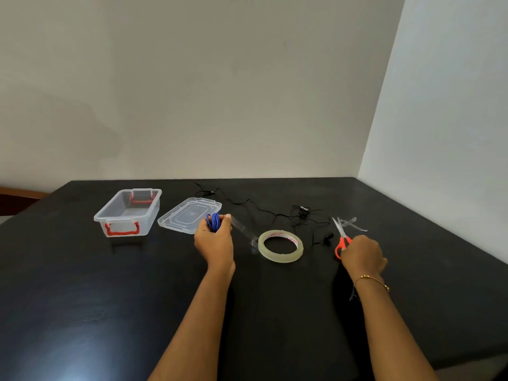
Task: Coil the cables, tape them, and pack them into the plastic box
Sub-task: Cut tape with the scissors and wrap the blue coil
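Note:
My left hand (215,243) grips a coiled blue cable (214,222) above the black table, just right of the box lid. A strip of clear tape (243,228) runs from the coil down to the tape roll (281,246), which lies flat on the table. My right hand (361,255) holds the red handles of the scissors (341,237), whose blades lie on the table pointing away from me. A thin black cable (264,210) lies loose and uncoiled across the back of the table. The clear plastic box (127,213) with red handles stands open at the left.
The clear lid (189,214) lies flat between the box and my left hand. A few cut pieces of tape (351,224) lie beside the scissor blades. The black table (110,298) meets walls at the back and right.

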